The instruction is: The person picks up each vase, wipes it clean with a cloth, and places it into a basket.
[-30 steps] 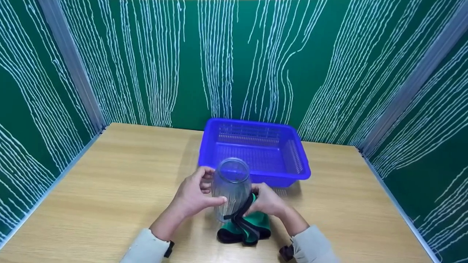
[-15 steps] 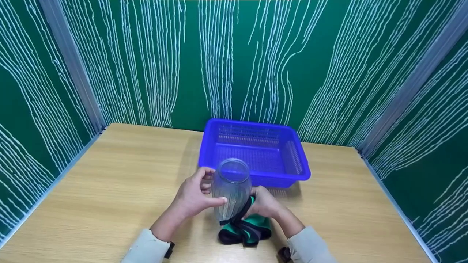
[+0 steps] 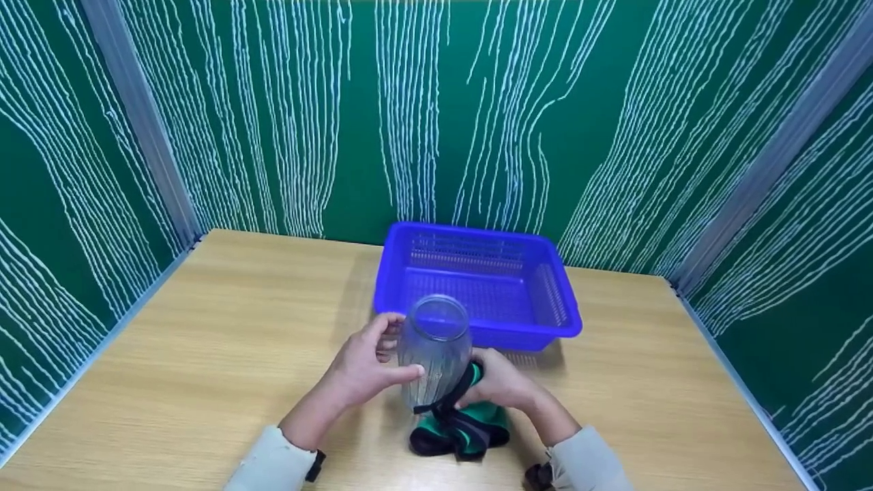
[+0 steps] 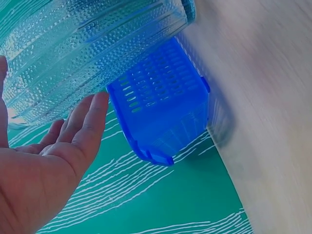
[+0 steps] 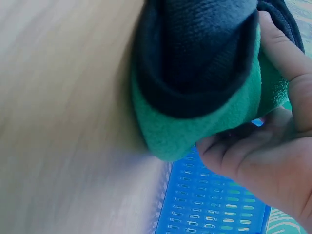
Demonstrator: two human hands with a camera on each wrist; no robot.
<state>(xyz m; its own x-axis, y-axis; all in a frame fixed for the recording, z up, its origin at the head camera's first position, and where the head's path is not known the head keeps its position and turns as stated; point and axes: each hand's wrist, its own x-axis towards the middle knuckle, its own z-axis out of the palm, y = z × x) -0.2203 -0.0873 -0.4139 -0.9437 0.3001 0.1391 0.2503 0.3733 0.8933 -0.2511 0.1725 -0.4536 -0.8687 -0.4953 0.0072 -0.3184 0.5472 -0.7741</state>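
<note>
A clear ribbed glass jar (image 3: 431,368), mouth up, stands near the front middle of the table in the head view. My left hand (image 3: 360,363) holds its left side, thumb in front and fingers behind. In the left wrist view the dimpled glass (image 4: 87,58) lies between the thumb and the extended fingers (image 4: 87,124). With my right hand (image 3: 503,379) I pinch a green cloth with black edging (image 3: 487,414) against the jar's lower right side. The rest of the cloth hangs bunched down to the table. Its dark grey inner face (image 5: 207,44) shows in the right wrist view.
Just behind the jar is a blue plastic basket (image 3: 552,332) with slotted sides and nothing inside. Green panels (image 3: 354,136) with white wavy lines wall in the wooden table (image 3: 239,327) at the back and both sides.
My right hand has shifted slightly, and the cloth's black edge has moved a little down and back up along the jar's lower side. The left hand and jar stay nearly still.
</note>
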